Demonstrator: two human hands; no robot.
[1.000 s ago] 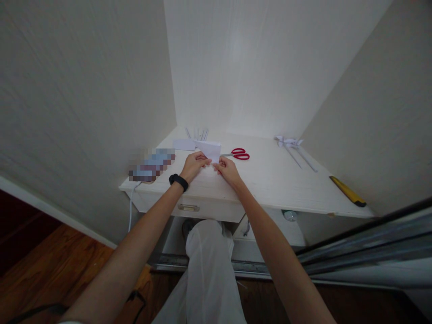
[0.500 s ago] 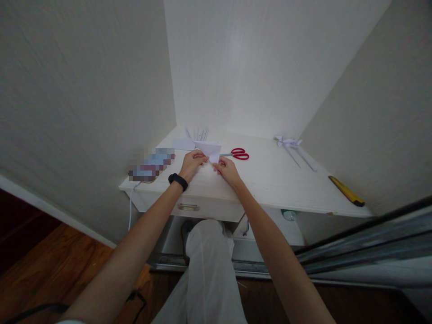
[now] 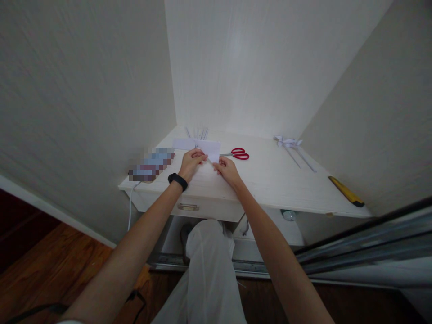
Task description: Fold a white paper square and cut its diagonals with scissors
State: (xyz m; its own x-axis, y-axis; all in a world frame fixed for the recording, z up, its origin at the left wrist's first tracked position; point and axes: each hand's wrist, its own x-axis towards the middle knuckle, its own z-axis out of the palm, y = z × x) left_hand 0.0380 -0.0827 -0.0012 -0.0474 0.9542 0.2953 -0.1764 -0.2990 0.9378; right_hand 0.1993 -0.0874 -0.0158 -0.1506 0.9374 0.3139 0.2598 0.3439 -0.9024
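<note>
Between my two hands is a white sheet of paper (image 3: 209, 147), held just above the desk by its near edge. My left hand (image 3: 193, 163), with a black band on the wrist, pinches the paper's near left part between thumb and fingers. At its near right corner, my right hand (image 3: 227, 169) is closed on the same sheet. Just right of the paper lie red-handled scissors (image 3: 239, 154), their blades partly hidden behind it. Another flat piece of paper (image 3: 183, 144) rests behind my left hand.
Several thin white sticks (image 3: 197, 133) lie at the back of the white desk (image 3: 270, 180). White paper pinwheels (image 3: 288, 143) on sticks are at the back right. A yellow utility knife (image 3: 346, 191) sits near the right edge, a blurred-out phone-like object (image 3: 151, 165) on the left.
The paper's far left part has changed shape: its slanted left edge now looks more upright and the sheet more rectangular. My left hand has shifted slightly; my right hand stays in place.
</note>
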